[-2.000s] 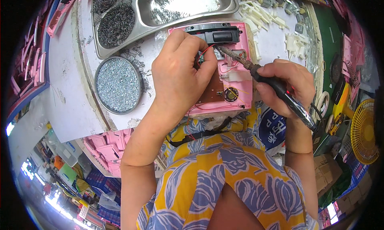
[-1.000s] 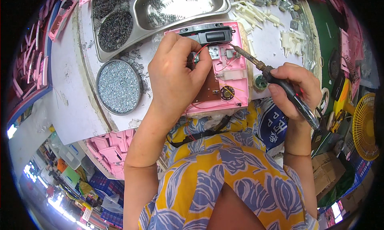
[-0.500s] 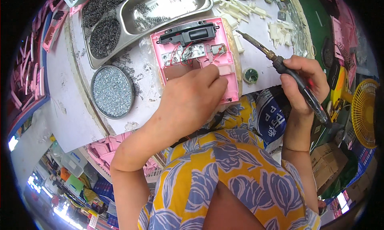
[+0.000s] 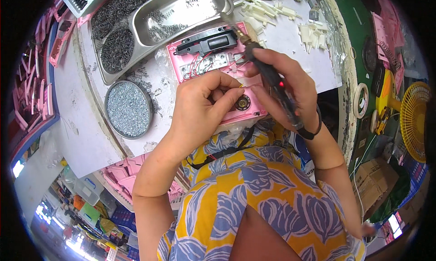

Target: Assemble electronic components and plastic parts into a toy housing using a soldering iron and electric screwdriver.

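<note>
A pink plastic device shell (image 4: 213,63) lies open on the white bench, with a black part (image 4: 209,43) across its top, red wires and a small round speaker (image 4: 242,102). My left hand (image 4: 202,109) rests on the shell's lower left, fingertips pinched at a thin wire beside the speaker. My right hand (image 4: 284,86) grips a dark soldering iron (image 4: 268,72) with a red light, its tip pointing up over the shell's right side.
A round tin of small screws (image 4: 128,109) sits left of the shell. A metal tray (image 4: 181,16) with springs stands behind it. White plastic pieces (image 4: 313,34) lie at the back right. A yellow fan (image 4: 413,120) stands far right.
My right hand brought the soldering iron from the right side in over the shell. My left hand shifted from covering the shell to pinching beside the speaker.
</note>
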Available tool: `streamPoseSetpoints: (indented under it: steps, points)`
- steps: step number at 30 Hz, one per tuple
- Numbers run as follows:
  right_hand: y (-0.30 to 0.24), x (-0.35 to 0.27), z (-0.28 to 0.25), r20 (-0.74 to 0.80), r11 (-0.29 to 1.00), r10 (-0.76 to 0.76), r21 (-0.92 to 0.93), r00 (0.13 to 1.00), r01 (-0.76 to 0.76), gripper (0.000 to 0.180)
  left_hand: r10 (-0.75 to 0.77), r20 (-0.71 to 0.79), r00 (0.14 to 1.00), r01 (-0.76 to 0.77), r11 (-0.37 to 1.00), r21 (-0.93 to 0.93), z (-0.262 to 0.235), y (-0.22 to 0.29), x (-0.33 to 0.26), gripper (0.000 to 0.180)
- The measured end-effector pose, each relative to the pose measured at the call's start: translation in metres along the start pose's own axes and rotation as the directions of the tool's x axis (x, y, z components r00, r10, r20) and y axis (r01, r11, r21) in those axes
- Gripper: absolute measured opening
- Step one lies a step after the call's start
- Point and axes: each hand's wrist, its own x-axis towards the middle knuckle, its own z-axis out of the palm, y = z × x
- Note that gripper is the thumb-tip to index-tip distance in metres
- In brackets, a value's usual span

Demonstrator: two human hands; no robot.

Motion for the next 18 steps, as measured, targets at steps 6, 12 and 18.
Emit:
streamPoseSetpoints:
  steps: [6, 12, 18]
  points:
    - [0.001, 0.007, 0.008, 0.028, 0.999, -0.022, 0.024, 0.999, 0.021, 0.055, 0.038, -0.012, 0.999, -0.038, 0.999, -0.023, 0.000, -0.001, 0.001, 0.007]
    - [-0.002, -0.004, 0.000, 0.067, 0.999, -0.002, -0.052, 0.998, 0.005, 0.054, -0.030, 0.006, 1.000, 0.030, 0.994, -0.104, 0.001, -0.001, -0.001, 0.007]
    - [-0.011, -0.023, -0.053, -0.029, 0.996, -0.036, 0.076, 0.999, 0.038, 0.039, 0.304, 0.063, 0.951, -0.310, 0.915, 0.258, -0.002, -0.004, -0.001, 0.009]
